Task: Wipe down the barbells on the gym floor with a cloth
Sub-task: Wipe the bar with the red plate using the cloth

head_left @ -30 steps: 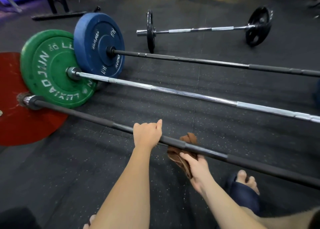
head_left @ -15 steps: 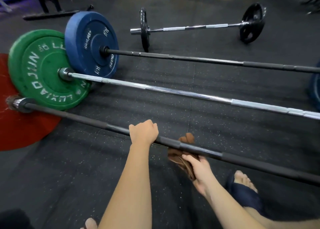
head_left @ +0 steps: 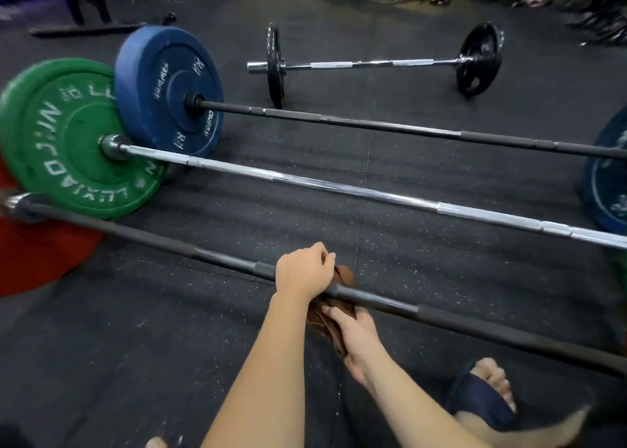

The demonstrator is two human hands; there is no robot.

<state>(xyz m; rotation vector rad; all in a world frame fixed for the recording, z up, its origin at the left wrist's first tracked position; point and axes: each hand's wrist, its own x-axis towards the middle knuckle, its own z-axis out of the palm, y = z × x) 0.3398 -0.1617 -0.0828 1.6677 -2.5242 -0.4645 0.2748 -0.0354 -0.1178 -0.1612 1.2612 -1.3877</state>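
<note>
Brown cloth [head_left: 344,278], crumpled and folded on itself, sits at the nearest barbell [head_left: 152,238] about mid-shaft. It shows on both sides of the bar, a small bunch on the far side and a longer hanging fold on the near side, with the shaft crossing in front of it. Right hand [head_left: 359,339] grips the lower fold from beneath the bar, fingers curled into the fabric. Left hand [head_left: 303,271] is clamped overhand on the shaft just left of the cloth and touches it, knuckles up. This bar is matte black with faint ring marks, and its steel collar at the left end lies over a red plate [head_left: 34,261] flat on the floor. Next out, a chrome barbell [head_left: 305,182] runs roughly parallel, bright with duller knurled stretches, loaded at left with a green plate [head_left: 68,135] bearing white lettering. Beyond it is a second black barbell [head_left: 373,124], its centre section worn to a paler grey, carrying a scuffed blue plate [head_left: 169,91] that overlaps the green one. Another blue plate [head_left: 610,183] stands at the right edge. Farthest out, well apart, is a short silver barbell [head_left: 373,63] with small black plates. The floor [head_left: 441,278] is black speckled rubber. A foot in a dark slipper [head_left: 485,396] is at lower right.
</note>
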